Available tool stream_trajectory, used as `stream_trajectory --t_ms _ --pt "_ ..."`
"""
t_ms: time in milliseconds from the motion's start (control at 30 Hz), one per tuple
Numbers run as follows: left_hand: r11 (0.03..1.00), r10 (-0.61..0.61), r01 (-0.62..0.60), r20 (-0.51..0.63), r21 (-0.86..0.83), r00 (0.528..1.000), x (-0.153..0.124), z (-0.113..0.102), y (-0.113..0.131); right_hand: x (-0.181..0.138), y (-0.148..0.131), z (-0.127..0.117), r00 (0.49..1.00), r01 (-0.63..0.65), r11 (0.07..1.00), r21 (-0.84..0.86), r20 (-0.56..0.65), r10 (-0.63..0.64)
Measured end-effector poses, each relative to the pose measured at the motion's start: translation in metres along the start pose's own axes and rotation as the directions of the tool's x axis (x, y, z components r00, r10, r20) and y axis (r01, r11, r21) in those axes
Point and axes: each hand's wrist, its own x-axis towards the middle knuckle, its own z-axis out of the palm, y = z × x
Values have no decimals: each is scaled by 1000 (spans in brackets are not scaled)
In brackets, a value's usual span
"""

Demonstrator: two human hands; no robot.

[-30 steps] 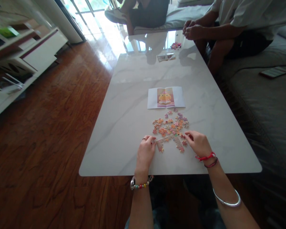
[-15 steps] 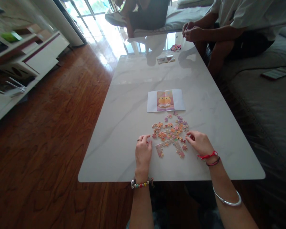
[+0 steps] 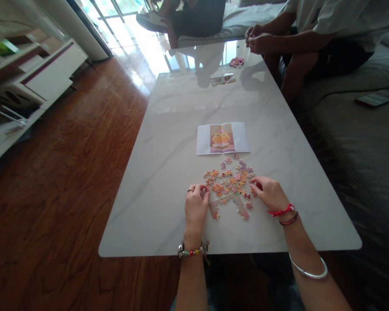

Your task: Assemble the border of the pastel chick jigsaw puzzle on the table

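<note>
Loose jigsaw puzzle pieces in orange, pink and purple lie in a heap on the white table. Below them is a joined puzzle border, a top strip with two short sides. At the heap's left edge, my left hand has its fingers curled together, the tips beside the border's upper left corner. My right hand is at the heap's right edge, thumb and forefinger pinched close to some pieces. What either hand holds, if anything, is too small to make out. A creased picture sheet with a yellow character lies beyond the heap.
The glossy marble-patterned table reaches far forward. Toward its far end are a small printed packet and another heap of pieces. One person sits at the right on a sofa, another at the back. A phone-like slab rests on the sofa.
My left hand has moved slightly right, up to the heap and border. The right hand stays pinched by the right edge. The view has shifted a little.
</note>
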Motion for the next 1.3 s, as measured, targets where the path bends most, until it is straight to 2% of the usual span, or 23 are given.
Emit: stream_trajectory --t_ms 333,633,767,900,1000,1167,1300 --pt "999 43 -43 64 -7 997 5 -7 1 7 2 -3 999 18 1000 -17 -27 -19" --pt "995 64 -53 130 -87 989 6 -18 3 10 -4 -3 999 44 998 45 -18 -43" --pt "977 128 -96 168 -189 977 3 -20 7 7 -21 -5 992 117 971 209 13 -122" --pt "949 247 -185 240 -254 939 -2 -19 11 0 -43 -1 962 120 868 482 160 -222" --pt "932 301 -210 307 -295 903 -8 -19 12 -6 -57 4 932 107 817 566 229 -280" --pt "925 336 -237 347 -297 876 -18 -24 11 -16 -66 13 931 6 748 663 269 -246" --pt "926 345 -256 348 -276 872 -29 -29 6 -25 -67 20 932 -79 709 701 304 -197"
